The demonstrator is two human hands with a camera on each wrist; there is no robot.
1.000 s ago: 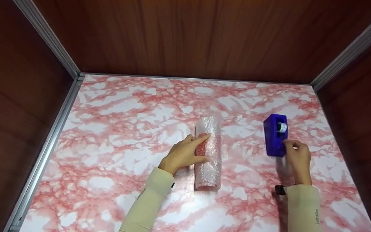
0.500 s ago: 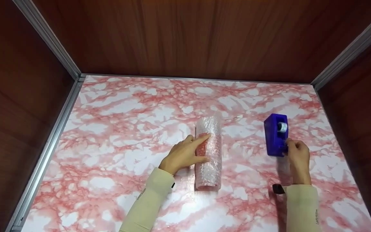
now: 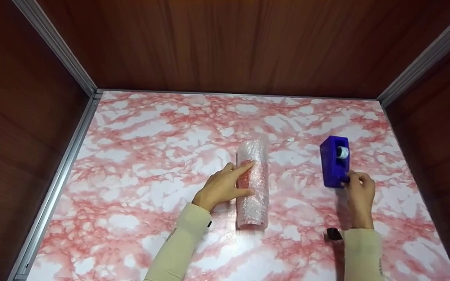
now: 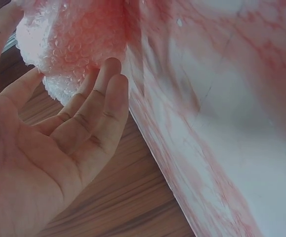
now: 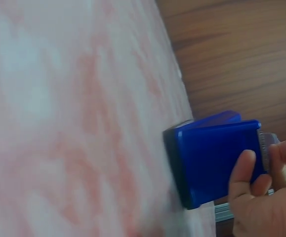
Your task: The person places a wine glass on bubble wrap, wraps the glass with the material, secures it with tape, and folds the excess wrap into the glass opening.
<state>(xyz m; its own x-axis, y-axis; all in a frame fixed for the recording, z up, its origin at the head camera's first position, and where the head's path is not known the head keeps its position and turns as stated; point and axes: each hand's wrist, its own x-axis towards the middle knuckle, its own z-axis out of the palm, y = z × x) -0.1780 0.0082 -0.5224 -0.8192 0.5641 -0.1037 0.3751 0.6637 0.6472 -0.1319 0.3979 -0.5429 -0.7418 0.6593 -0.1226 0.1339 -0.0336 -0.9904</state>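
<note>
A roll of bubble wrap [image 3: 253,208] with something reddish showing through lies lengthwise on the table. My left hand [image 3: 219,188] rests on its left side, index finger and thumb spread across the top. The left wrist view shows the other fingers [image 4: 86,121] loosely extended against the bubble wrap. To the right stands a blue-purple tape dispenser [image 3: 329,166] with a small tape roll [image 3: 342,152] in it. At its near end, my right hand [image 3: 361,195] pinches the clear tape [image 5: 267,139] by the toothed cutter. One right finger [image 5: 242,173] lies against the dispenser's side.
The table [image 3: 150,164] has a red and white marbled top. Dark wood panels [image 3: 225,47] with metal corner rails [image 3: 59,47] enclose it at the back and both sides. A dark wrist-worn piece [image 3: 333,234] sits beside the right sleeve.
My right wrist has shifted slightly left and toward me, with the fingertips staying at the dispenser's near end. My left hand and the bubble wrap roll have not visibly moved.
</note>
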